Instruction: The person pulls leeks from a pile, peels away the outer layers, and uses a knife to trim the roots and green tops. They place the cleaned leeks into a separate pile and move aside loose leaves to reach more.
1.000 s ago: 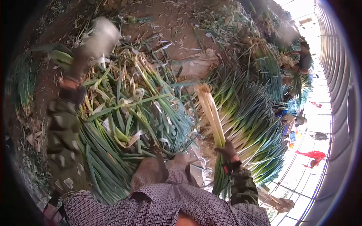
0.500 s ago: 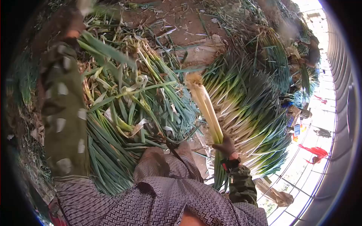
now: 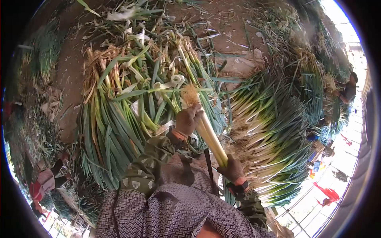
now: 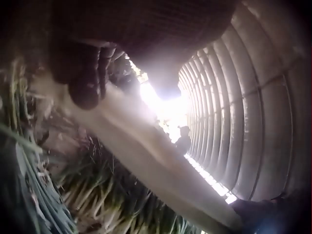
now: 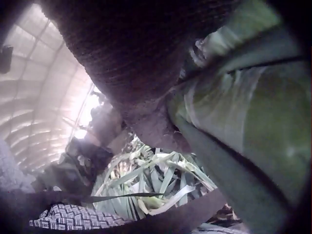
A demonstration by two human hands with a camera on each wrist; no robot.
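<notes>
A bundle of long green onions (image 3: 209, 137) with pale stalks and a tuft of roots at its top is held up in front of me. My left hand (image 3: 187, 119), in a dark glove, grips the stalks just below the roots. My right hand (image 3: 231, 169), also gloved, grips the same bundle lower down, where the white turns green. In the left wrist view the gloved fingers (image 4: 85, 78) curl over the pale stalk (image 4: 151, 156). The right wrist view shows the glove (image 5: 131, 73) very close against the green leaves (image 5: 248, 126).
A big heap of loose green onions (image 3: 119, 111) lies on the dirt floor to the left. A stacked pile with white ends (image 3: 274, 131) is on the right. Other people (image 3: 349, 89) work at the far right. A ribbed tunnel wall (image 4: 243, 107) arches overhead.
My left arm has swung in from the far left, and its hand has taken hold of the bundle below the roots. The right hand has kept its grip on the bundle.
</notes>
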